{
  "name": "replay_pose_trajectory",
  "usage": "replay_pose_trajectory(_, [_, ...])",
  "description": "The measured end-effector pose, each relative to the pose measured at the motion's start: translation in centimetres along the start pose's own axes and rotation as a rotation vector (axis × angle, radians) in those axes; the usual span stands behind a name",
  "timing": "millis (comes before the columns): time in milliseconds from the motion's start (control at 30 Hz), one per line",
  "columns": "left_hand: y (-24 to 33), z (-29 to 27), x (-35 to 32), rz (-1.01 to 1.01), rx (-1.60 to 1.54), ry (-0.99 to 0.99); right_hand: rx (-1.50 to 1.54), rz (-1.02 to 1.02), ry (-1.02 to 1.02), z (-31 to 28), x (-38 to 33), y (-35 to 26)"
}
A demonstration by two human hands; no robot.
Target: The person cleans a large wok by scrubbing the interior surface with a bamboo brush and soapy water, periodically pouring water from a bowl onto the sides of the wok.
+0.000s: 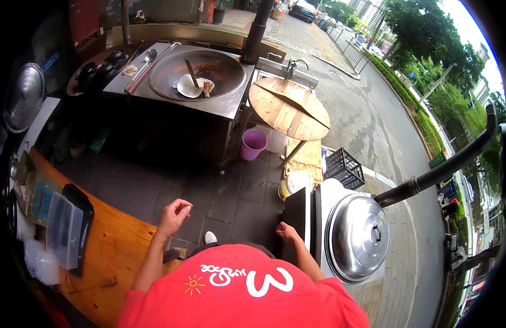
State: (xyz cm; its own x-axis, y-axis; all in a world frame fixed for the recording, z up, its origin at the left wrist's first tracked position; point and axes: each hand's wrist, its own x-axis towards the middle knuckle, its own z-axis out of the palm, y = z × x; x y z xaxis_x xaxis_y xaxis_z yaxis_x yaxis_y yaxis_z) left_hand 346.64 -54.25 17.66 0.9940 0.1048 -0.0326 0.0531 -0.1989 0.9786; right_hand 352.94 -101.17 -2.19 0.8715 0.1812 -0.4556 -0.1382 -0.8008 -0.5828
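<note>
My left hand (pixel 175 217) is raised over the dark tiled floor, its fingers curled in towards the thumb. Nothing shows in it. Lower and to the right, my right hand (pixel 287 233) is loosely closed, also with nothing visible in it. It is close to the dark side of a stove that bears a large pot with a domed metal lid (pixel 359 239). Left of my left hand is a wooden table (pixel 119 249) with a clear plastic box (pixel 64 232) on it. Ahead, a big wok (pixel 223 64) holds a ladle (pixel 189 86) and a brush-like tool (pixel 208 88).
A purple bucket (pixel 253 145) stands on the floor by a round wooden lid (pixel 286 109), which lies over a sink. Beyond my right hand are a white tub (pixel 294 185) and a black crate (pixel 345 169). A black flue pipe (pixel 436 164) juts out at right.
</note>
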Motion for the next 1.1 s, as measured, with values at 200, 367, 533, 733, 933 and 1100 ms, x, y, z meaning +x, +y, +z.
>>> replay_pose_trajectory(200, [2.8, -1.4, 9.8, 0.023, 0.109, -0.042, 0.017, 0.133, 0.084, -4.8, 7.4, 0.4])
replay_pose_trajectory(367, [-0.5, -1.3, 14.6, -0.032, 0.049, 0.036, -0.02, -0.032, 0.183, -10.6, 17.0, 1.5])
replay_pose_trajectory(533, [-2.0, 0.2, 19.6, -0.143, 0.093, 0.088, -0.217, 0.004, 0.29, -19.7, 29.5, -3.8])
replay_pose_trajectory(733, [-1.0, 3.3, 28.4, -0.291, 0.134, 0.164, -0.364, 0.114, 0.461, -32.2, 47.0, -7.2])
replay_pose_trajectory(933, [0.0, 5.8, 33.2, -0.446, 0.169, 0.195, -0.525, 0.152, 0.616, -40.1, 61.7, -11.0])
replay_pose_trajectory(1100, [-0.8, 6.8, 36.3, -0.58, 0.21, 0.162, -0.59, 0.215, 0.557, -41.9, 69.1, -9.3])
